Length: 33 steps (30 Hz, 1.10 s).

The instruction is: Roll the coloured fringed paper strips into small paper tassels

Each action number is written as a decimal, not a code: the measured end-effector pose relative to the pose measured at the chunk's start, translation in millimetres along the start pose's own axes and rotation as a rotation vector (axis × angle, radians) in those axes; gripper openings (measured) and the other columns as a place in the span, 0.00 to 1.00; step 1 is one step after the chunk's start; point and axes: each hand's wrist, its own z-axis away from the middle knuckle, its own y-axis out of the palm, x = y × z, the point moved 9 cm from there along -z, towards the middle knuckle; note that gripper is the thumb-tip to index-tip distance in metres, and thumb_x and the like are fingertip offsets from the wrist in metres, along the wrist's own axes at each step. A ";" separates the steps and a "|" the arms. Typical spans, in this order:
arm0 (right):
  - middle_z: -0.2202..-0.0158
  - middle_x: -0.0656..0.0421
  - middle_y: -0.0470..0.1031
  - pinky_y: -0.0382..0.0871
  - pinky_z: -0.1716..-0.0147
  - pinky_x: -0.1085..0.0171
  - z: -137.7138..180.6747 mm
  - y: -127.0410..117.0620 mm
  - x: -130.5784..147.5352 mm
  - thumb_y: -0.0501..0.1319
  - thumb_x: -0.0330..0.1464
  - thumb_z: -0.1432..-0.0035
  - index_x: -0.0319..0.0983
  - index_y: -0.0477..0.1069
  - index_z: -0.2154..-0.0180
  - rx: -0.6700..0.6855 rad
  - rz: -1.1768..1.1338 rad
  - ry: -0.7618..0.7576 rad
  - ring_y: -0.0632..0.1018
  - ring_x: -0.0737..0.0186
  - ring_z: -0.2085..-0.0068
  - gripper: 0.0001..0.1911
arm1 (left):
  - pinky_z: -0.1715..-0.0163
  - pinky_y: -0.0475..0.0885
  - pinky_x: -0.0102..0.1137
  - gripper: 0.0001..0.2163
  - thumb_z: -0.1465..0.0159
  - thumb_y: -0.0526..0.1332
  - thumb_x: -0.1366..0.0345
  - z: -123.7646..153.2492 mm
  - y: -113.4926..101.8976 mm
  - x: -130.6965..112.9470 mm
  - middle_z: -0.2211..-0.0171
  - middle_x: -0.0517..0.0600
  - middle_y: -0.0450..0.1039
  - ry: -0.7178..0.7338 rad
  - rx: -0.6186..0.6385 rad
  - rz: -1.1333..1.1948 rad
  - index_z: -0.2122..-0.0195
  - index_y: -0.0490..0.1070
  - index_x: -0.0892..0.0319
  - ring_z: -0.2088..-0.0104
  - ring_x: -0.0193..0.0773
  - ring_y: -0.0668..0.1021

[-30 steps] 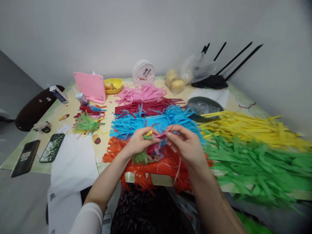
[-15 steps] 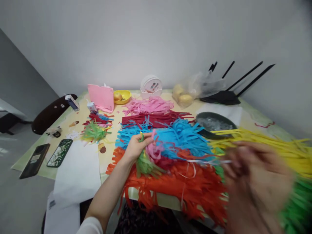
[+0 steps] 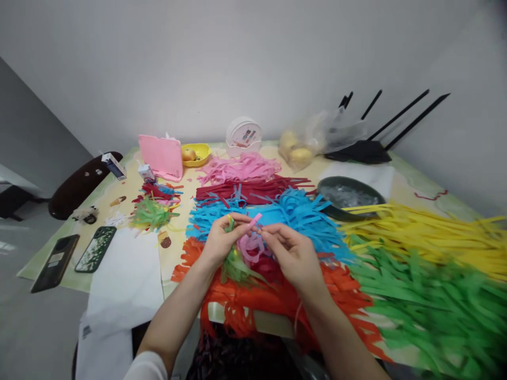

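At the middle of the table, my left hand (image 3: 221,241) is closed on a small bundle of coloured strips (image 3: 237,268), mostly green with some yellow and pink. A pink strip (image 3: 255,218) sticks up past its thumb. My right hand (image 3: 296,259) meets it from the right, thumb and finger pinched at the top of the bundle; what exactly lies in that pinch is too small to make out. Beneath both hands spread piles of blue strips (image 3: 319,224) and orange-red strips (image 3: 340,290), with loose pink loops hanging from the bundle.
Yellow strips (image 3: 431,232) and green strips (image 3: 420,295) cover the right side. A dark oval bowl (image 3: 328,208) holds clear plastic. Behind lie crimson strips (image 3: 253,191) and pink strips (image 3: 241,168). Two phones (image 3: 95,249) (image 3: 55,264), a pink tablet case (image 3: 160,155) and a finished-looking tuft (image 3: 152,212) are left.
My right hand has come in from the far right, where it was drawing out thin strips, to my left hand's fingertips. My left hand keeps its hold on the bundle.
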 end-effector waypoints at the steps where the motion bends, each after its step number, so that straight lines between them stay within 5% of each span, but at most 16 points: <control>1: 0.76 0.59 0.74 0.62 0.79 0.68 0.1 0.0 -0.1 0.64 0.44 0.45 0.38 0.75 0.70 -0.002 -0.009 0.002 0.71 0.66 0.77 0.15 | 0.59 0.73 0.35 0.15 0.48 0.73 0.56 0.1 0.0 -0.1 0.70 0.51 0.81 0.004 -0.001 -0.003 0.65 0.77 0.61 0.66 0.41 0.82; 12: 0.77 0.61 0.71 0.58 0.81 0.69 2.2 -1.6 -0.5 0.65 0.45 0.46 0.38 0.74 0.71 -0.008 -0.062 0.039 0.67 0.69 0.79 0.15 | 0.62 0.72 0.31 0.16 0.49 0.73 0.55 -1.3 1.6 6.5 0.70 0.50 0.81 -0.021 0.001 0.069 0.65 0.76 0.60 0.69 0.36 0.80; 18: 0.84 0.67 0.60 0.49 0.86 0.71 -0.5 3.7 -7.9 0.66 0.49 0.48 0.39 0.71 0.71 0.063 -0.125 0.102 0.58 0.73 0.84 0.20 | 0.61 0.71 0.32 0.13 0.46 0.71 0.55 -0.9 -1.7 -7.7 0.70 0.50 0.79 0.102 0.028 -0.196 0.67 0.77 0.60 0.67 0.38 0.79; 24: 0.83 0.69 0.70 0.60 0.86 0.70 0.3 10.1 -25.4 0.70 0.45 0.50 0.40 0.67 0.50 0.215 -0.324 0.230 0.64 0.71 0.86 0.29 | 0.63 0.69 0.30 0.11 0.44 0.71 0.58 1.3 7.3 -19.7 0.71 0.49 0.78 0.177 0.160 -0.390 0.71 0.79 0.61 0.69 0.36 0.77; 33: 0.85 0.69 0.67 0.56 0.89 0.73 11.9 18.1 -29.4 0.72 0.45 0.54 0.39 0.72 0.59 0.282 -0.584 0.368 0.54 0.76 0.87 0.24 | 0.62 0.69 0.31 0.13 0.44 0.70 0.55 3.4 21.6 -10.0 0.71 0.51 0.79 0.116 0.295 -0.360 0.70 0.78 0.62 0.68 0.37 0.77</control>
